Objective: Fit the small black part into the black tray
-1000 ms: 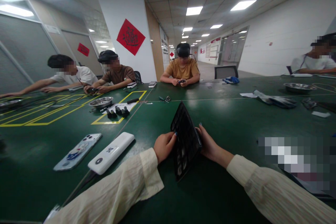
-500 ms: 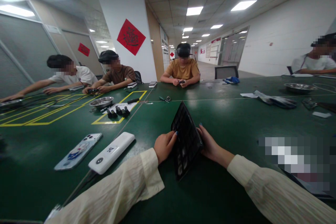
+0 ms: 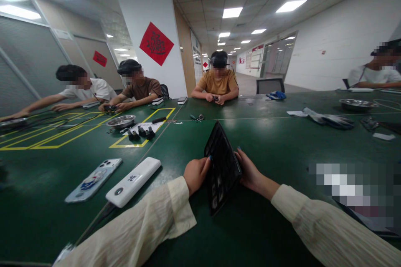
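Grip clamped, left hand [image 3: 195, 175] and right hand [image 3: 249, 173] hold a thin black rectangular panel [image 3: 223, 167] near a glossy white oblong device [image 3: 139, 177].

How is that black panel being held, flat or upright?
Roughly upright: the black panel is held on edge between the left hand and right hand, broad face leftward.

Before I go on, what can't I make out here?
Head view:
Right hand: some fingers, hidden behind the black panel.
Black panel: far face, turned away.
Lower-right item: masked by pixelation.
Metal bowl: cut off by left edge.
Object held by facing person: too small to identify.
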`<state>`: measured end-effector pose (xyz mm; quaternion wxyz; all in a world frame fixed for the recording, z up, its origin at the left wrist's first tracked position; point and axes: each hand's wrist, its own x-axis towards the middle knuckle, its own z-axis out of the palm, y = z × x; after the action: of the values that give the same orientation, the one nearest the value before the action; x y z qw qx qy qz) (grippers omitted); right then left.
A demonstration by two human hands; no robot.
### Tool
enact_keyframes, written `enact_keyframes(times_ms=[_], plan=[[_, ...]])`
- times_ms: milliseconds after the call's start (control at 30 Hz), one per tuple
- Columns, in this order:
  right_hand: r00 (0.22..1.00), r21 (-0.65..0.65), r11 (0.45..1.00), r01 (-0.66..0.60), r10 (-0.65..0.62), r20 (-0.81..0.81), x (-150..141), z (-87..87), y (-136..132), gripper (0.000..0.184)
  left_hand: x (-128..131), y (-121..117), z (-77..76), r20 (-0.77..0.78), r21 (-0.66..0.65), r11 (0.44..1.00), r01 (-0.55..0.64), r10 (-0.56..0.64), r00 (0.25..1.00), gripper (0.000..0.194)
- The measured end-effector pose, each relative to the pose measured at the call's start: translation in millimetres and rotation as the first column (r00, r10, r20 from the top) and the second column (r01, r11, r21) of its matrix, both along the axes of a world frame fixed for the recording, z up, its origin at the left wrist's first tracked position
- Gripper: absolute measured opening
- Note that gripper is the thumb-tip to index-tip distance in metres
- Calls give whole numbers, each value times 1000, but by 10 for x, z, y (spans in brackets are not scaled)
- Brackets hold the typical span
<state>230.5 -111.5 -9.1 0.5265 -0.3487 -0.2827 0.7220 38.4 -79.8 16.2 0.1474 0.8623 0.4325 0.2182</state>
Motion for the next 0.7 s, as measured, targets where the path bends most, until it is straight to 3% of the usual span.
enact_keyframes(times_ms=[200,700], plan=[[1000,11,1000,10,-10,11,-2,-25,7,43,-3,12,-14,55,-21,998,63,-61,997,48],[1000,50,999,-12,11,15,-3,-64,29,42,-25,9,-24,-58,44,997,62,-60,997,34]])
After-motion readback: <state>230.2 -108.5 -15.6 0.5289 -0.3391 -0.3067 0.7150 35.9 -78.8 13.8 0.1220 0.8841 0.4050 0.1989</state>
